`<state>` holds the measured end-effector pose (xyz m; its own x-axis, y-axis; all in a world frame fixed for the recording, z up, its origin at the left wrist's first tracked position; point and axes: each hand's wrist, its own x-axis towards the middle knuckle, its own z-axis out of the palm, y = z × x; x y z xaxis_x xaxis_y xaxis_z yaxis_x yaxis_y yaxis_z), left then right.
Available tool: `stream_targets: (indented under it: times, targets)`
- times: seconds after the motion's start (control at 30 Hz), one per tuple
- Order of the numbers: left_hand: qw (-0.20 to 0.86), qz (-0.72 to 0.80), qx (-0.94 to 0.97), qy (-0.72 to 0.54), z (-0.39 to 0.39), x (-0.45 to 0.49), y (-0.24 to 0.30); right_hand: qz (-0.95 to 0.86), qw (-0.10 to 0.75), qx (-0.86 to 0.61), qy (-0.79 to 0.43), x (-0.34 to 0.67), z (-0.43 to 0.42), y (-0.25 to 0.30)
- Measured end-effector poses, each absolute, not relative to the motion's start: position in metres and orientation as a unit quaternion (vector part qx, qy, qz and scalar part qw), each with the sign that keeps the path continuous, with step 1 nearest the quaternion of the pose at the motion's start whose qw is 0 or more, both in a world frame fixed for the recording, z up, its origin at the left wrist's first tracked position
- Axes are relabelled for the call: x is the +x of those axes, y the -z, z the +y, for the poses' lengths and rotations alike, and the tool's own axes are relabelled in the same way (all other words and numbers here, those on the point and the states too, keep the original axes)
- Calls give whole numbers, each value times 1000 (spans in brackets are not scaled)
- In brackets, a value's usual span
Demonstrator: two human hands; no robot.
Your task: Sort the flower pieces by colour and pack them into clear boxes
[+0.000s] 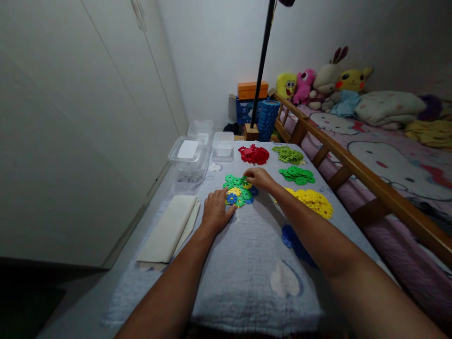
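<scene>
A flat cluster of joined snowflake discs (237,190), green, yellow and blue, lies on a pale blue cloth (247,263). My left hand (216,210) rests flat beside the cluster's near left edge, fingers stretched and touching it. My right hand (259,179) is at the cluster's far right edge, fingers curled in a pinch on a disc there. Sorted piles lie around: red discs (254,154), light green discs (288,154), dark green discs (297,174), yellow discs (314,199), and blue discs (290,235) partly hidden under my right forearm.
Clear plastic boxes (192,153) and a small tub (223,143) stand at the far left. A folded cream cloth (169,233) lies left. A wooden bed rail (356,165) runs along the right, with plush toys (318,80) behind. A black pole (262,61) rises at the back.
</scene>
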<state>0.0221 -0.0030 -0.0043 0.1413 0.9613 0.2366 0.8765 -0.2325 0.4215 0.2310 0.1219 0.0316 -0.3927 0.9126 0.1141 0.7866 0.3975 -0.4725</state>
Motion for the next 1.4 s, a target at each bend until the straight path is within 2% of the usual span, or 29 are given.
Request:
stream_targets:
  times: [0.13, 0.23, 0.5, 0.8, 0.93, 1.07, 1.23, 1.4]
  targets:
    - [84, 611, 752, -232, -2, 22, 5, -759, 252, -573, -180, 292, 134, -40]
    - [82, 611, 753, -231, -2, 22, 5, -713, 255, -634, -156, 336, 138, -46]
    - [91, 616, 749, -225, -2, 22, 3, -642, 203, -738, -49, 362, 140, -40]
    - [97, 615, 749, -226, -2, 21, 2, -633, 140, -760, 47, 354, 141, -27]
    - [94, 616, 749, -225, -2, 21, 3, -643, 178, -741, 79, 350, 138, -29]
    - [90, 613, 751, -228, -2, 21, 4, -713, 186, -676, 12, 326, 135, -38]
    - [93, 609, 753, -232, -3, 21, 3, -816, 119, -554, -117, 275, 124, -40]
    - [96, 611, 753, -224, -5, 22, -1, -862, 54, -493, -104, 243, 114, -31]
